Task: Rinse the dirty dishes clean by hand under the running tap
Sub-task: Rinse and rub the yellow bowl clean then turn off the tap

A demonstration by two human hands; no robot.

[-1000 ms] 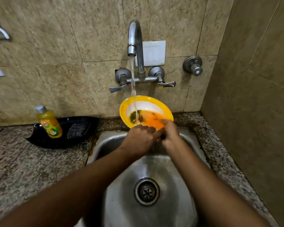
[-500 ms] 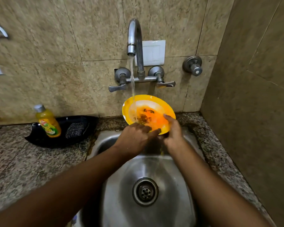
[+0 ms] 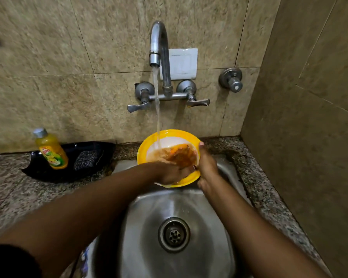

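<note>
Left hand (image 3: 170, 173) now rubs inside plate (image 3: 149, 145); right hand (image 3: 206, 163) grips its rim.

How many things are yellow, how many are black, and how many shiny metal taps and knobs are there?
Yellow: 2, the plate and soap bottle
Black: 1, the tray
Metal: 4, the tap, two handles, wall valve
Total: 7

The basin (image 3: 189, 213) lies open below the plate (image 3: 149, 145); the tap (image 3: 159, 43) overhangs, and the side wall (image 3: 309, 117) crowds the right
</note>
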